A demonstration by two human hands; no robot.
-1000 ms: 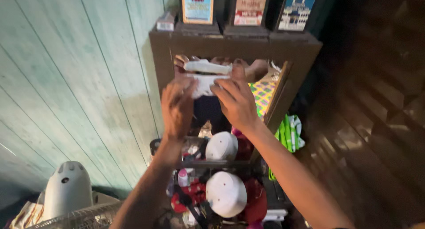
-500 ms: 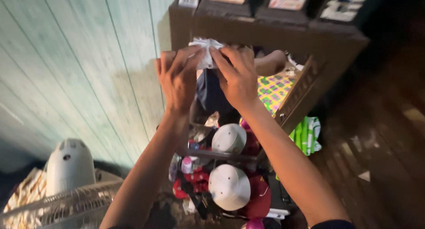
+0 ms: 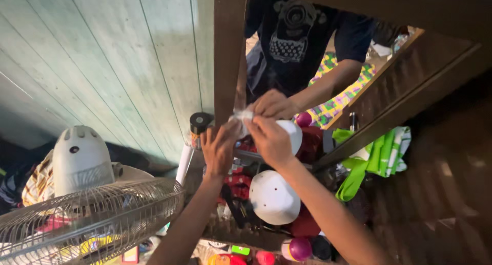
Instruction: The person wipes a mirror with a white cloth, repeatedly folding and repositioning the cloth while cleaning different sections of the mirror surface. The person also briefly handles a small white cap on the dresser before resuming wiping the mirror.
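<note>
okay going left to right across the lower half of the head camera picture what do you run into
White standing fan → left hand → right hand pinching a crumpled white cloth against the mirror → green and white bag → dark wooden floor.

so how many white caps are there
2: one white cap below the right hand, another just behind that hand, partly covered. More may be hidden in the clutter.
</note>
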